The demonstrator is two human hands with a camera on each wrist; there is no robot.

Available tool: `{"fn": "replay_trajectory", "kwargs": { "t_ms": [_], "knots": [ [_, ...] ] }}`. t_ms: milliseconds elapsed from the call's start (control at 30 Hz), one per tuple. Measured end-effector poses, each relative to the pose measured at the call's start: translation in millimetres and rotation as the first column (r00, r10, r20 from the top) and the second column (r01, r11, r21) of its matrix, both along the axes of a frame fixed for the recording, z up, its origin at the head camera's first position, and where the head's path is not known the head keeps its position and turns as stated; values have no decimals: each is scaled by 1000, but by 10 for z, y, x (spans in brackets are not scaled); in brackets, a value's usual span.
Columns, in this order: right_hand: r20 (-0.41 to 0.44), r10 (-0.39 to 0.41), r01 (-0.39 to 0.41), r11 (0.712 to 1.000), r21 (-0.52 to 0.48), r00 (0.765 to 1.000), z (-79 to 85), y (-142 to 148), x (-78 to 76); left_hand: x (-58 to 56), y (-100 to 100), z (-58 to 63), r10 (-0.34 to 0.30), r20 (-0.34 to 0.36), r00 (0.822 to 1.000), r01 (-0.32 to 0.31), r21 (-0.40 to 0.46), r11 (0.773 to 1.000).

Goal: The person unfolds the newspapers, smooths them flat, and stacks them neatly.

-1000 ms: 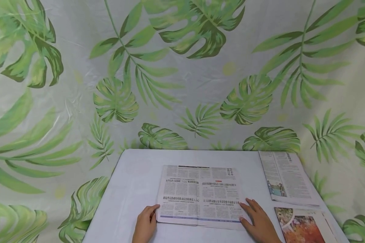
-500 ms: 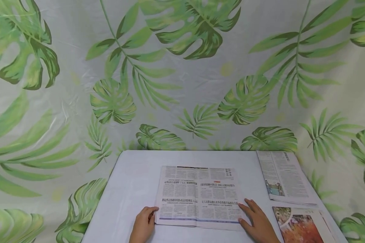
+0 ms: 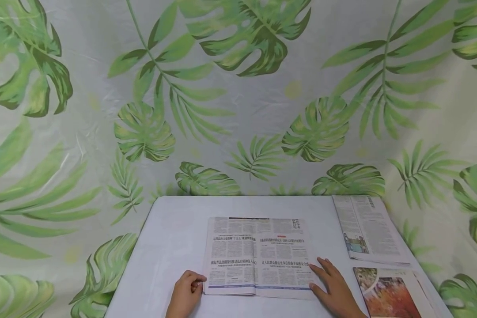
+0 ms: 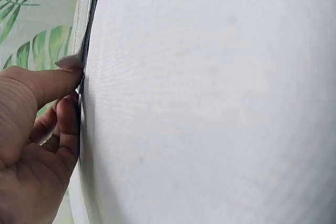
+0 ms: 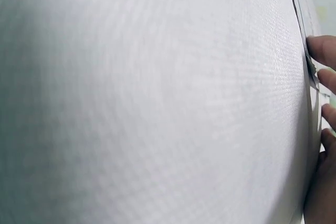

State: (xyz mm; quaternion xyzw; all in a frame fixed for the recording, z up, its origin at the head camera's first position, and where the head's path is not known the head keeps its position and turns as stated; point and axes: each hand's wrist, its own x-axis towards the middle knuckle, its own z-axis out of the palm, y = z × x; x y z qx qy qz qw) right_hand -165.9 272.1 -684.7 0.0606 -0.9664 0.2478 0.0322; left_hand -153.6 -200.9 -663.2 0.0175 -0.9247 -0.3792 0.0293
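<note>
An open newspaper [image 3: 232, 251] lies flat on the white-covered table, its centre fold running away from me. My left hand [image 3: 186, 291] is at its lower left edge, with thumb and index finger pinching the paper and the other fingers curled under. In the left wrist view the left hand [image 4: 37, 124] shows thumb and fingertips right at the thin edge of the sheets. My right hand [image 3: 334, 289] lies with spread fingers over the lower right edge. The right wrist view catches only the fingertips [image 5: 321, 51] of that hand, right at the paper's edge.
To the right lies a folded newspaper [image 3: 375, 234] with a small cartoon. In front of it is a printed page or magazine [image 3: 393, 293] with a red-orange picture. A leaf-patterned curtain [image 3: 258, 110] hangs behind the white tabletop [image 3: 171, 229].
The head view has shifted slightly, so everything sits a little further left. My left fingers have slid a bit nearer the front left corner; the right hand stays almost in place.
</note>
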Motion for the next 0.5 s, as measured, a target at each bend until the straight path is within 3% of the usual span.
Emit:
{"fn": "replay_trajectory", "kwargs": {
  "t_ms": [500],
  "knots": [
    [-38,20,-21,999,-39,999,-12,16,-3,13,-23,4,-3,-9,1000,3,26,1000]
  ]
}}
